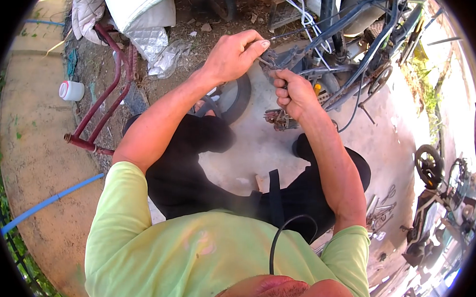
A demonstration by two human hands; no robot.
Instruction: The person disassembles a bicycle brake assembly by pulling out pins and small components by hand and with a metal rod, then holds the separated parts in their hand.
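My left hand [234,54] is raised at the top centre, thumb and fingers pinched on a small dark metal part [268,57]. Just right of it and slightly lower, my right hand [295,93] is closed in a fist round something mostly hidden by the fingers, its upper end close against the dark part. Both hands are beside a dark bicycle-like frame [369,50] with cables. Below my right hand a rusty, greasy part [280,119] lies on the concrete floor.
A dark red metal frame [105,98] and a white jar [72,91] are at the left. A black tyre [241,100] lies between my knees and the hands. Tools [380,211] are on the floor at the right, near more machine parts [429,220]. A blue pipe [51,200] crosses the left side.
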